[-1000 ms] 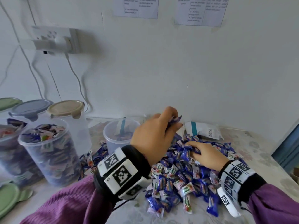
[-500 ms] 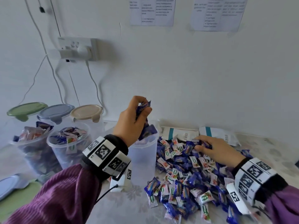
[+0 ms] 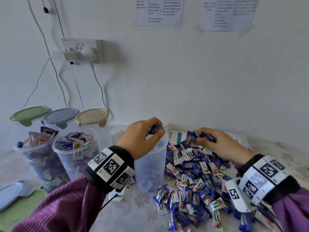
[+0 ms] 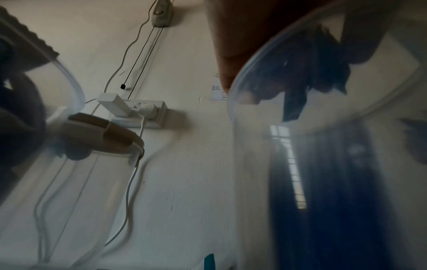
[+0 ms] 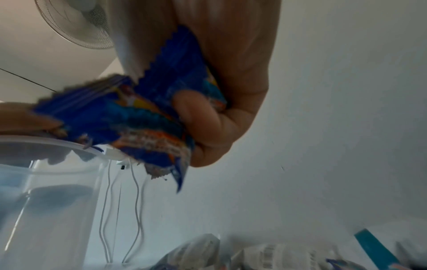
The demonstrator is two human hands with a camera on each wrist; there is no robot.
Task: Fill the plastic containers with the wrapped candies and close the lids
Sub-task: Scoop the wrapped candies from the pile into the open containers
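Candies again! The left hand [image 3: 142, 138] is down at the rim of the open container [image 3: 150, 166] now, where half a second ago it hung higher above the mouth, and it grips a blue wrapped candy [image 3: 155, 128] in curled fingers right over the opening. Drop not yet made, I'd say, but it's a moment away.

Over at three o'clock from that container, the right hand [image 3: 222, 144] has left the flat of the candy pile [image 3: 197, 178]. A second ago it was only raking there; now its fingers are closed round a fresh bunch of blue wrappers [image 5: 148, 117], lifted close to the container's rim in the right wrist view.

So both hands are loaded and feeding one tub, which looks only partly filled through its cloudy wall.

At nine o'clock stand two heaped containers [image 3: 75, 151], tops open, with three lidded ones [image 3: 92, 116] behind at about ten. Loose lids [image 3: 15, 195] lie at eight o'clock, so the closing comes later. Plenty of pile left.
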